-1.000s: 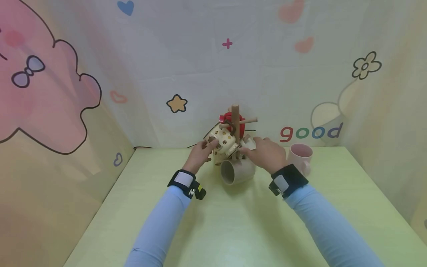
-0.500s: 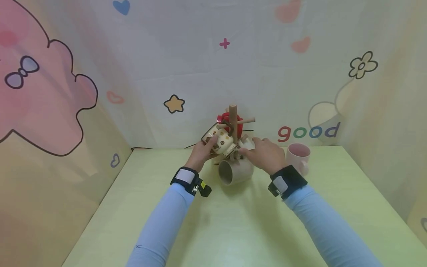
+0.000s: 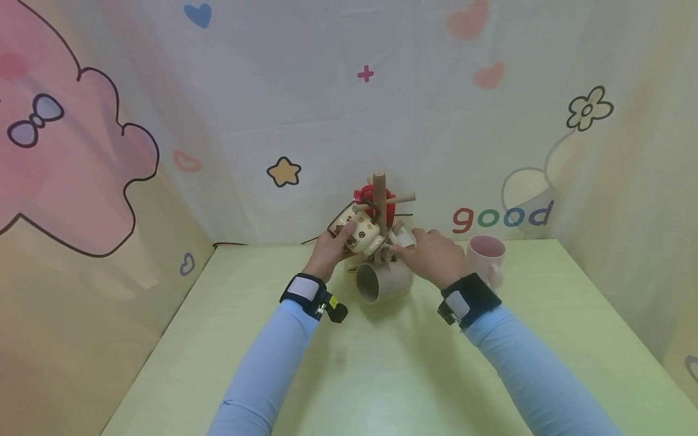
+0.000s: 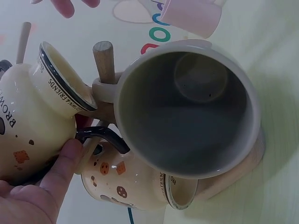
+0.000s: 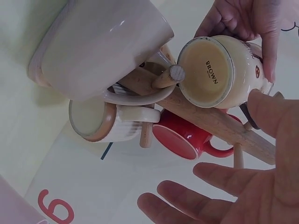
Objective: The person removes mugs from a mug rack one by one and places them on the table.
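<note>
My left hand holds a cream mug with a cookie pattern, thumb on its side and fingers around it. The mug lies tilted against a wooden mug tree, its dark handle by an upper peg. "BROWN" is printed on its base, which faces the right wrist camera. My right hand has its fingers spread beside the tree, thumb tip near the cream mug. Close to it, a white ribbed mug hangs on a peg. A large grey-beige mug hangs low in front, mouth towards the left.
Behind the post hangs a red mug. A second cookie-patterned mug hangs lower on the tree, mostly hidden in the head view. To the right, a pink mug stands upright on the pale table. A printed curtain rises behind.
My left hand has moved slightly right and closed its grip on the cream mug, thumb now along its side. The right hand stays almost in place; the head view has shifted a little.
</note>
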`<state>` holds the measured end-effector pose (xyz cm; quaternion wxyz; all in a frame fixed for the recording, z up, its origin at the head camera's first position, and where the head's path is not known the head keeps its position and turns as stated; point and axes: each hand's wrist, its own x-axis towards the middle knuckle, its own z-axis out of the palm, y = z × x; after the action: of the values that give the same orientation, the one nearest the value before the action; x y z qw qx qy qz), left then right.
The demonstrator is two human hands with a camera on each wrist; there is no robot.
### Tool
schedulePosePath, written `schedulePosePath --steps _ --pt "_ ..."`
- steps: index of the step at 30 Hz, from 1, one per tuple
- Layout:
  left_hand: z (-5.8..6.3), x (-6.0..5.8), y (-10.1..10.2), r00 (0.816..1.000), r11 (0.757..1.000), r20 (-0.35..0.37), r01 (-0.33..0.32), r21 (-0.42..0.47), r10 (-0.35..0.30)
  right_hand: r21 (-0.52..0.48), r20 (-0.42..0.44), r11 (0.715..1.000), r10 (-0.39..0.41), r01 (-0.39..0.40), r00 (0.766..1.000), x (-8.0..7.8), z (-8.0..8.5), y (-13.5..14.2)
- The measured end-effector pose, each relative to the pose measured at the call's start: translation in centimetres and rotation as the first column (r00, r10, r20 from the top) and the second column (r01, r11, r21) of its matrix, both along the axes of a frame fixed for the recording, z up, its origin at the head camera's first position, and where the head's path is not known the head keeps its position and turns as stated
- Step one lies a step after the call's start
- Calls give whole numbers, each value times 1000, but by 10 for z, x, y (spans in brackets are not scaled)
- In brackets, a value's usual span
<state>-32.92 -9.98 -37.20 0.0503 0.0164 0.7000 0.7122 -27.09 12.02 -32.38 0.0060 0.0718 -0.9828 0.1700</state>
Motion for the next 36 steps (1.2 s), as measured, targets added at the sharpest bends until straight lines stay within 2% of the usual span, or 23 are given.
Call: schedulePosePath --steps 5,6,13,25,36 --pt "1 3 -2 1000 1000 -21 -9 7 9 -10 -24 1000 11 -12 1000 2 0 1" --pt "-3 0 -2 999 1000 -33 -17 11 17 -11 -26 1000 12 -13 1000 2 0 2" --pt "-4 2 -9 998 998 -57 -12 62 16 -14 -16 1000 16 -16 1000 4 -2 2" --pt "-2 9 -19 999 999 -51 -7 49 10 -36 -23 999 21 -22 1000 7 -7 2" --pt "-3 24 -30 998 999 -59 -16 44 19 -85 -1 996 37 -36 999 15 -12 1"
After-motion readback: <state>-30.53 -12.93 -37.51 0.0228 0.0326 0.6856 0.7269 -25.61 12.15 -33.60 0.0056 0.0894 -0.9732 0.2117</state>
